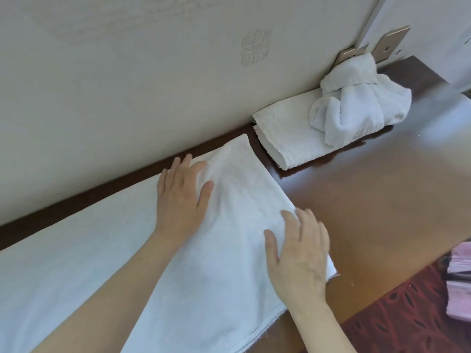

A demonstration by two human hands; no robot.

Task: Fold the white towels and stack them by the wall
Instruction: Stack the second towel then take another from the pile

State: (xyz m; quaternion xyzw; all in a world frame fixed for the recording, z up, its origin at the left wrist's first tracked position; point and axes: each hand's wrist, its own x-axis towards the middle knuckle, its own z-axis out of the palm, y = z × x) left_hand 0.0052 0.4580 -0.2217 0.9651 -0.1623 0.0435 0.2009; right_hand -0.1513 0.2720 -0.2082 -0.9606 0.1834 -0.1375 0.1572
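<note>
A long white towel (84,250) lies spread flat along the dark wooden table (382,205), running beside the wall (127,85). My left hand (179,197) presses flat on the towel near its far right end, fingers straight. My right hand (300,253) rests flat on the towel's near right corner, fingers straight and slightly spread. Further right, against the wall, a folded white towel (288,133) lies on the table, and a crumpled white towel (356,103) sits bunched on top of its far end.
Two gold wall plates (390,44) sit on the wall behind the crumpled towel. The table's front edge curves at the lower right, above red patterned carpet (413,317). Pink fabric (458,281) shows at the right edge.
</note>
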